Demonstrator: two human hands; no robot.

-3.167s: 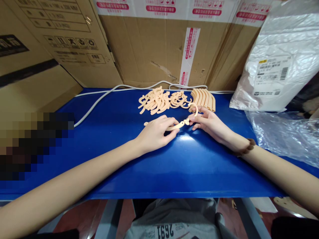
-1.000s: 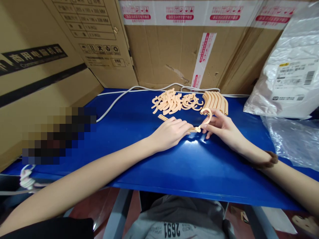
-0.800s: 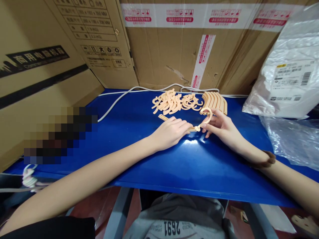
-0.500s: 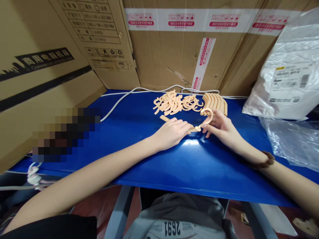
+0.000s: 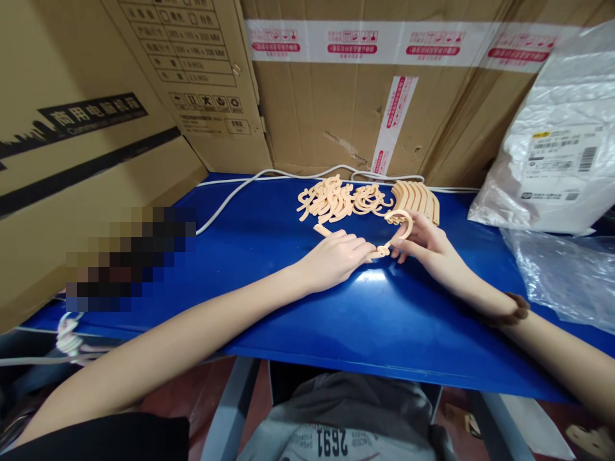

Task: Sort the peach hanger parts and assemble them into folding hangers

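My left hand (image 5: 334,259) is closed around a beige hanger arm (image 5: 321,230), whose far end sticks out past the knuckles; its middle is hidden under the fingers. At the joint near my left fingertips, the arm meets a beige hanger hook (image 5: 409,224). My right hand (image 5: 427,246) pinches the lower part of this hook between thumb and fingers, with the curve rising above the thumb. Behind the hands lie a loose heap of small curved beige pieces (image 5: 331,200), several loose hooks (image 5: 369,200), and a neat row of hanger arms (image 5: 417,200).
Cardboard boxes (image 5: 327,109) wall off the back and left of the blue table (image 5: 269,256). A white cable (image 5: 230,198) runs along the rear. At right stand a white plastic parcel bag (image 5: 542,160) and a clear plastic bag (image 5: 562,275).
Both hands keep their grip on the hanger pieces. The exposed end of the hanger arm has shifted slightly to the right and down, and the camera view has moved a little.
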